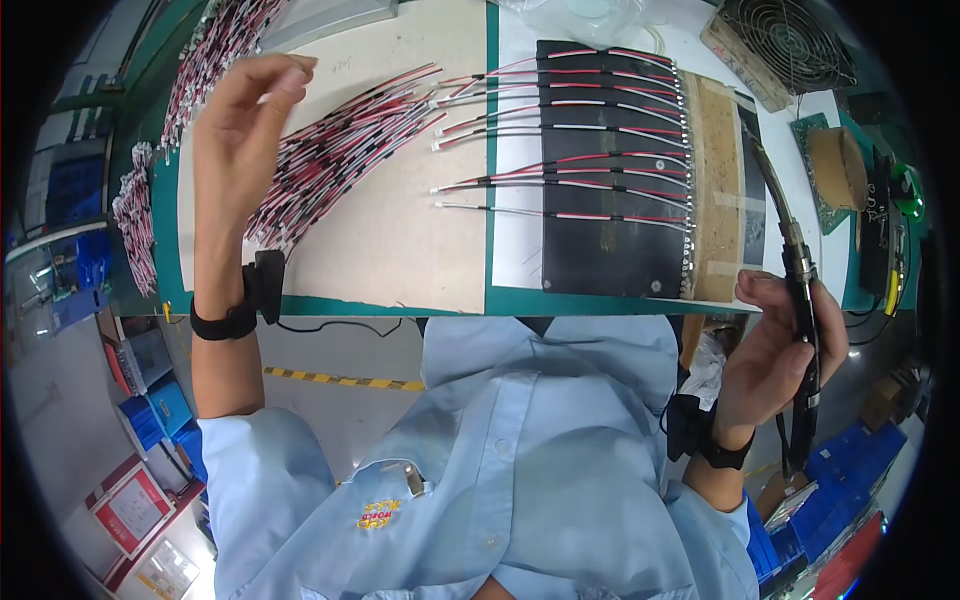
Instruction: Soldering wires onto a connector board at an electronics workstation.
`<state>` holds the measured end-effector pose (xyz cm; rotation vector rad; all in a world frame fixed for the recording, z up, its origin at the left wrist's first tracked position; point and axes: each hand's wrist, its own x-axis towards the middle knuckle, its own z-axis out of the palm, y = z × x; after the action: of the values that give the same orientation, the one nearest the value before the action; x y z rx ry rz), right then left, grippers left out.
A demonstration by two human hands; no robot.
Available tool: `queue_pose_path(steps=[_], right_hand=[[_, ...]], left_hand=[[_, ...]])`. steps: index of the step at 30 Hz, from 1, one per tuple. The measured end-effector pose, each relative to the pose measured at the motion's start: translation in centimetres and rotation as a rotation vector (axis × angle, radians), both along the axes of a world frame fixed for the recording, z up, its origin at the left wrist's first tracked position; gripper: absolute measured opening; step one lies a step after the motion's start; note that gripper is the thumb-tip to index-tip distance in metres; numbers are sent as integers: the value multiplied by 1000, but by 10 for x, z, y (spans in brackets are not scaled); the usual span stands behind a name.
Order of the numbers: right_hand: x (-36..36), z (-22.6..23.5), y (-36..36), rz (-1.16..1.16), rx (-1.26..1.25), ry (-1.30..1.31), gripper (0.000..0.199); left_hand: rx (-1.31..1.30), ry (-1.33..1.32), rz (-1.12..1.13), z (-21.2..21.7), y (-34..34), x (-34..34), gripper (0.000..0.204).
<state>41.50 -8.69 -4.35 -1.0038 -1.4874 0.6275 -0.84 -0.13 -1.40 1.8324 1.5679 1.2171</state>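
An electronics assembly workshop, judging by the workbench with green edging and a cream mat. Bundles of red, white and black wires heaped across it, more laid in neat rows on a black fixture board. A soldering iron with its cable, a small cooling fan, blue parts bins on the floor, antistatic wrist straps, pale blue work uniform
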Motion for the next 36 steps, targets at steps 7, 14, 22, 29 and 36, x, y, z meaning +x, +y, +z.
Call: queue_pose_path(steps=[7, 14, 22, 29, 36], right_hand=[[-30, 11, -2, 150, -36, 29, 55], [-50, 17, -12, 226, -211, -6, 33], [-40, 24, -6, 230, -376, 408, 32], [-18, 24, 1, 338, -308, 138, 28], [-20, 23, -6, 224, -278, 145, 30]], left_hand=[[254, 344, -60, 30, -45, 81, 14], [-841, -570, -423, 38, -81, 170, 7], [-1038, -611, -579, 34, -59, 192, 8], [-1552, -852, -720, 26, -30, 189, 15], [-930, -572, -688, 25, -53, 201, 10]])
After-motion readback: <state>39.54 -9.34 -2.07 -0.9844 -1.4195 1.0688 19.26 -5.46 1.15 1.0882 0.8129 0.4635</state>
